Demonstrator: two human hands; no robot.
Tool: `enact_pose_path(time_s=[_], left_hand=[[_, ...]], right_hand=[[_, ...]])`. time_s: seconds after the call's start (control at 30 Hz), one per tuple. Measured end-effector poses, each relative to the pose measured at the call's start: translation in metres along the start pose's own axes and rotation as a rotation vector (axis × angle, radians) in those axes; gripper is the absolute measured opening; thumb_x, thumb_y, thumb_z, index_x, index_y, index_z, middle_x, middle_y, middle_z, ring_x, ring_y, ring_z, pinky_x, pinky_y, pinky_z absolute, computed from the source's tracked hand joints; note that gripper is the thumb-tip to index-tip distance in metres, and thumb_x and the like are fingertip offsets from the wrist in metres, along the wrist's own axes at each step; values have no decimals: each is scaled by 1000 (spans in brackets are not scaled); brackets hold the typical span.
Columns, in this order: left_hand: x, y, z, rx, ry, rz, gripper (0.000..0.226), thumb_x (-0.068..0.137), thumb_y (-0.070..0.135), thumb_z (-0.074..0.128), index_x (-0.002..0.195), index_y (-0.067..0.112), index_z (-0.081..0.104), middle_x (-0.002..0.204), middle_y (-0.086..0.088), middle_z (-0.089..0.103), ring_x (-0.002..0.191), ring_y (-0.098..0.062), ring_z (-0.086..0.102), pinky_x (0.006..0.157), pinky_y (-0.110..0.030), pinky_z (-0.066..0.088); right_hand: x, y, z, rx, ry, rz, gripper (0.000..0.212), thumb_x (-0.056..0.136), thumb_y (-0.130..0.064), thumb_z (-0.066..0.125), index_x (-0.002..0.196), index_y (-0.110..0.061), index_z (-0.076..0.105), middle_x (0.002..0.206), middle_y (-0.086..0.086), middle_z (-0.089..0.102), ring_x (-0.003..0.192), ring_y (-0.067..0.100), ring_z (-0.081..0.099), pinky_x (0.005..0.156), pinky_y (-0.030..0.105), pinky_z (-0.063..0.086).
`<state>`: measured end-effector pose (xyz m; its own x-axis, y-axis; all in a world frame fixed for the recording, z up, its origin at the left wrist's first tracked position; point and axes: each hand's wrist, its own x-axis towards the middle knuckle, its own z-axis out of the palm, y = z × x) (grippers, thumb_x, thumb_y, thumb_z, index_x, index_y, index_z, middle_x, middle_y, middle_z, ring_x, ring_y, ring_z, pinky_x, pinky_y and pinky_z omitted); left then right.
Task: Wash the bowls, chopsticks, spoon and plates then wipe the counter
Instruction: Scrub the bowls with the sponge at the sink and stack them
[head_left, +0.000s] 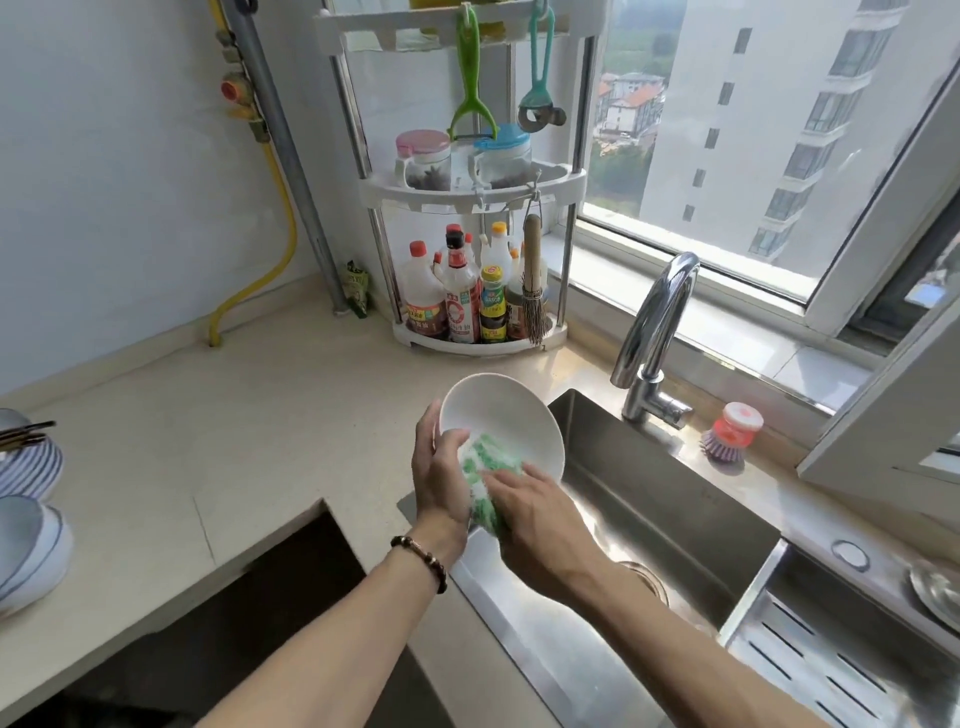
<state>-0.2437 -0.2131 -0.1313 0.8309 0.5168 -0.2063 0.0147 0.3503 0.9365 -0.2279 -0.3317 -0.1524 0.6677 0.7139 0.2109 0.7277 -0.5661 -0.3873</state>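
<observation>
The left hand (436, 467) gripped the tilted white bowl (501, 423) by its left rim over the sink (675, 499), while the right hand (535, 512) pressed the green sponge (485, 462) into its near side.

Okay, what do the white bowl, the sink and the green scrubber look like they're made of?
White bowl: likely glazed ceramic, smooth and evenly white. Sink: stainless steel, brushed grey with reflections. Green scrubber: seemingly soft sponge or mesh, mottled with foam.

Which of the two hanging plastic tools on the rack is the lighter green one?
The lime-green Y-shaped peeler, hanging left; the teal opener beside it is darker and bluer.
</observation>
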Motion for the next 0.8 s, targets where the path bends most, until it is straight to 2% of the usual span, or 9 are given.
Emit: enact_pose_path(time_s=[0.07, 0.13, 0.27, 0.37, 0.47, 0.53, 0.63, 0.73, 0.8], left_hand=[[5, 5, -1, 129, -8, 16, 36, 94, 20, 57, 129, 20, 62, 124, -6, 65, 108, -25, 65, 69, -21, 57], [12, 12, -10, 228, -133, -32, 25, 89, 28, 60, 110, 19, 71, 109, -13, 72, 96, -29, 71, 64, -28, 57], [20, 26, -17, 519, -325, -202, 36, 75, 42, 58, 99, 18, 69, 94, -15, 68, 78, -27, 65, 53, -25, 47], [21, 27, -15, 568, -359, -187, 40, 69, 44, 55, 98, 20, 69, 97, -15, 68, 84, -29, 62, 57, -27, 46], [25, 27, -10, 551, -267, -74, 30, 68, 44, 56, 85, 25, 71, 92, -11, 69, 85, -30, 63, 64, -32, 45], [28, 26, -8, 496, -183, -34, 26, 66, 44, 58, 80, 26, 71, 91, -12, 70, 89, -37, 65, 67, -37, 46], [33, 22, -8, 428, -115, -71, 36, 65, 43, 60, 87, 17, 72, 99, -20, 71, 93, -41, 67, 69, -41, 47], [42, 27, -8, 389, -215, -314, 66, 61, 51, 68, 112, 9, 68, 110, -26, 70, 99, -44, 69, 75, -45, 53], [45, 33, -5, 494, -272, -280, 64, 79, 51, 65, 127, 11, 61, 121, -22, 67, 104, -37, 67, 80, -41, 53]], right_hand=[[-7, 1, -7, -14, -236, 30, 64, 83, -8, 64, 144, -21, 47, 158, -6, 39, 144, 12, 39, 124, 50, 0], [-7, 19, -15, -260, -386, -10, 100, 83, -18, 73, 160, -34, 11, 168, -13, 3, 153, 8, 6, 117, 59, -19], [4, 54, -29, -581, -358, -105, 95, 97, -39, 58, 151, -39, -20, 165, -5, -19, 144, 22, -29, 102, 48, -42], [9, 58, -34, -747, -385, -129, 91, 100, -41, 53, 155, -36, -19, 159, -5, -28, 137, 25, -37, 96, 46, -42], [0, 53, -21, -562, -292, -87, 76, 100, -28, 52, 161, -26, 7, 169, 3, 1, 148, 27, -24, 107, 45, -38], [-8, 52, -12, -338, -238, -111, 68, 92, -25, 61, 155, -23, 35, 163, 4, 30, 156, 28, 8, 121, 48, -13], [-15, 52, -5, -189, -81, -167, 27, 88, -33, 68, 115, -28, 70, 127, -7, 65, 127, 21, 54, 119, 42, 14], [-19, 49, -7, -243, 81, -188, 6, 87, -31, 69, 91, -27, 69, 90, -10, 65, 92, 19, 61, 115, 53, 33], [-20, 48, -9, -280, 124, -193, 9, 88, -28, 58, 84, -24, 65, 80, -7, 60, 78, 21, 59, 107, 55, 44]])
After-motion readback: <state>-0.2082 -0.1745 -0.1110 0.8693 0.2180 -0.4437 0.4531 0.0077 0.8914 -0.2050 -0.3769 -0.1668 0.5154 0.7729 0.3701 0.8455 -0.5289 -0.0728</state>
